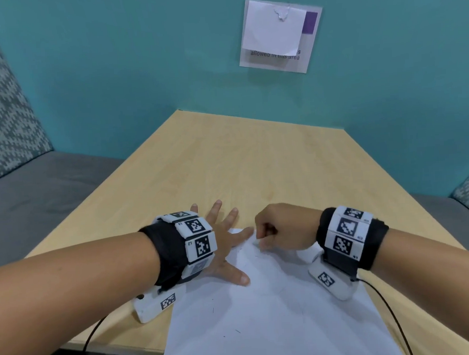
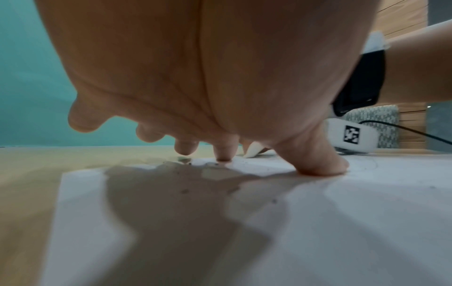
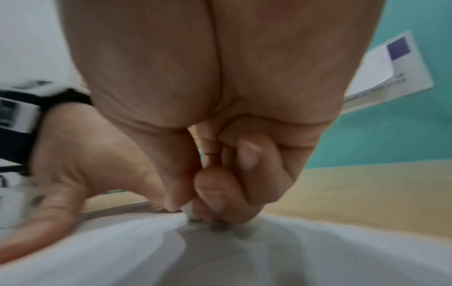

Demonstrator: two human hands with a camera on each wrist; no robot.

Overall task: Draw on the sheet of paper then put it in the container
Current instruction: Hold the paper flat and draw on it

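A white sheet of paper (image 1: 264, 318) lies on the near part of the wooden table (image 1: 254, 162), its near edge hanging past the table's front. Faint pencil lines and a few dark specks mark it. My left hand (image 1: 231, 250) lies flat with fingers spread, thumb (image 2: 318, 164) and forefinger pressing the sheet's far left corner. My right hand (image 1: 263, 240) is curled into a fist at the sheet's far edge, thumb and forefinger pinching a small white object (image 3: 189, 210) against the paper (image 3: 220, 251). What it is I cannot tell. No container is in view.
The table's far end meets a teal wall carrying a printed sign (image 1: 279, 34). Grey bench seats with patterned cushions (image 1: 36, 195) run along both sides. Black cables (image 1: 386, 305) trail from my wrist cameras over the table's front edge.
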